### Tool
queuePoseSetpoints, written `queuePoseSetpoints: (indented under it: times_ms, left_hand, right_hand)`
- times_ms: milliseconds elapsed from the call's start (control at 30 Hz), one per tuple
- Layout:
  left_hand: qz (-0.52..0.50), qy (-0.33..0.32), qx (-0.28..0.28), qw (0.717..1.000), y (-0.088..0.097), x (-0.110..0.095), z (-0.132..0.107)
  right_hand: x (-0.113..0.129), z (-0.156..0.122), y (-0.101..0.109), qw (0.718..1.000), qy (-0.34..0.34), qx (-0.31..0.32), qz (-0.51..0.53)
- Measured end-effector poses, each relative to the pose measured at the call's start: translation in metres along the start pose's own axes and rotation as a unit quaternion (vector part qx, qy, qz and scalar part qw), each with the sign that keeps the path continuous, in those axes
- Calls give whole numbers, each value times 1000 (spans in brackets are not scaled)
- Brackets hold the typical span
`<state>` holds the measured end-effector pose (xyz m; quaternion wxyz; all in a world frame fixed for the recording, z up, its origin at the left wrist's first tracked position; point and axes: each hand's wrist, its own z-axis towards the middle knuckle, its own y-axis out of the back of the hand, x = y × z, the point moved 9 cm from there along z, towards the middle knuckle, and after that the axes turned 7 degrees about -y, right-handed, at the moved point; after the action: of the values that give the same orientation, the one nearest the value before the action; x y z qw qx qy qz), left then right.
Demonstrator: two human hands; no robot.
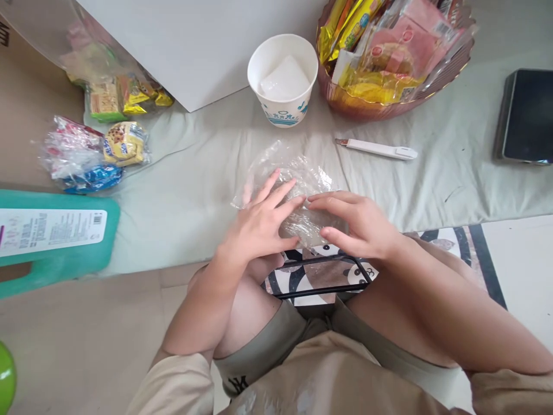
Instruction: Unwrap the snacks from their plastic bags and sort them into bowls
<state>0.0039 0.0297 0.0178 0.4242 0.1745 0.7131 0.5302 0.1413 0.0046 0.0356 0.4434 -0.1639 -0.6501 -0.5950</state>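
Observation:
A crumpled clear plastic bag point(298, 167) lies on the pale green cloth point(185, 190) in front of me. My left hand point(263, 225) rests on the bag with its fingers spread. From the right, my right hand point(358, 222) touches the bag's side, fingers stretched out and thumb apart. Just beyond the bag stands a white paper cup point(283, 109) with a blue print and something white inside. To the right of the cup's base, a white utility knife point(375, 148) lies flat, its short blade toward the left.
A pinkish ribbed bowl point(345, 109) full of wrapped snacks is at the back right. A dark phone-like device point(529, 115) lies at far right. On the left are bagged snacks point(95, 153) and a teal bottle point(110, 230). A white box point(190, 46) stands behind.

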Motion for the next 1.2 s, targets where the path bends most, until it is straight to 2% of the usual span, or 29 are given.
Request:
queuePoseSetpoints:
  times_ms: [67,133,267,333,400,467,500,633,700,767,833,900,1033,1133,1200]
  left_hand:
    - [-2,-18,-14,1000,1,-6,3]
    - [-12,-30,-38,999,3,-10,5]
    - [-111,-19,-106,988,13,3,4]
    - [-205,-17,-137,969,17,16,3]
    - [-292,-4,-163,943,20,30,1]
    - [-349,21,-174,921,19,42,2]
    - [-366,31,-177,913,18,46,2]
    - [-424,31,-181,887,20,47,7]
    - [-472,54,-183,861,17,50,8]
    - [-509,112,-205,829,12,63,6]
    - [-501,159,-253,812,11,78,2]
    - [-473,161,-277,821,13,82,0]
    - [-473,122,-234,841,6,66,8]
    - [-478,124,-221,841,1,55,12]
    - [-482,135,-223,836,-2,52,15]
  right_hand:
    - [2,0,6,998,2,3,60]
    - [-3,1,15,997,-16,-13,74]
    - [-41,-1,48,984,-139,-111,-7]
    - [-55,-1,56,979,-155,-123,-47]
    - [-55,2,50,989,-107,-79,-61]
    - [-46,5,38,997,-40,-32,-53]
    - [-40,6,35,999,-12,-27,-45]
    - [-10,6,34,993,57,-98,10]
    - [-2,7,34,990,54,-123,46]
    - [-5,9,32,990,3,-117,73]
    - [-15,11,26,989,-64,-88,99]
    - [-25,12,20,984,-116,-65,121]
    - [-31,16,16,977,-139,-64,149]
    - [-33,15,18,975,-136,-88,152]
    - [-37,9,23,968,-148,-128,155]
